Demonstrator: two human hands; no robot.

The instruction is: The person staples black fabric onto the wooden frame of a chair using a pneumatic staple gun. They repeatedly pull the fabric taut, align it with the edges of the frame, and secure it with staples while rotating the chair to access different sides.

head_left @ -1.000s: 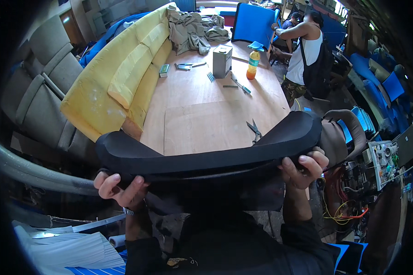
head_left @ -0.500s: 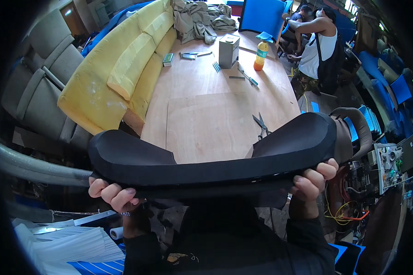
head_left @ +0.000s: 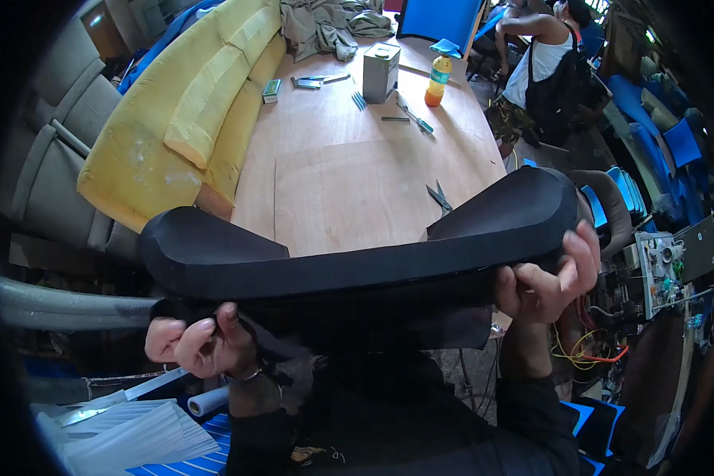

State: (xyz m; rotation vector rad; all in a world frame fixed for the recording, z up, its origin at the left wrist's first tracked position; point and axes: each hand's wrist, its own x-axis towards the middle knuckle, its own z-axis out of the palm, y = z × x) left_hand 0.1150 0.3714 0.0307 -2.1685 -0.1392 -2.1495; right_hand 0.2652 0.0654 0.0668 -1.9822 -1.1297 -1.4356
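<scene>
Looks like edge-handling, with the black curved panel [head_left: 357, 268] at the table [head_left: 349, 178]'s 6 o'clock, right hand [head_left: 554, 292] pinching it around 4, left hand [head_left: 208, 349]'s fingers curled near 8 (can't tell if gripping), so next probably needs steady support.

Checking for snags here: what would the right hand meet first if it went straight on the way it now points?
The black padded piece; the right hand seems to touch its right end, so nothing comes before it. Depth beyond is unclear.
</scene>
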